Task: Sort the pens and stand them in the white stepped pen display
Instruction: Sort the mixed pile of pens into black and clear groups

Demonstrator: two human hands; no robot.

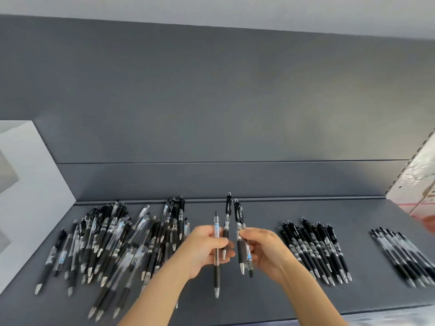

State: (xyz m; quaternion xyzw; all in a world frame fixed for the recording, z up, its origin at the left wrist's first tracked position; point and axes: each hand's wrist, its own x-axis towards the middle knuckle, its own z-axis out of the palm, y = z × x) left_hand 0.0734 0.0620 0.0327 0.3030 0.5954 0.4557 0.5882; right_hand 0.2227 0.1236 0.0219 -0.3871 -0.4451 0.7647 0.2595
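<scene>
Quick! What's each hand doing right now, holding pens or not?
Left hand: closed, gripping a clear pen and a black-clipped pen.
Right hand: closed, pinching what look like two dark-grip pens.

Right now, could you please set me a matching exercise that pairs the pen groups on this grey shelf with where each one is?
Things:
1. jumbled pile
2. black-barrelled row
3. thin pen row
4. clear labelled pen

Places:
A. at the far right end of the shelf
B. pinched in the left hand
C. lying to the left of both hands
D. lying just right of the right hand, which holds two black-clipped pens

Pairs: 1-C, 2-D, 3-A, 4-B.
</scene>
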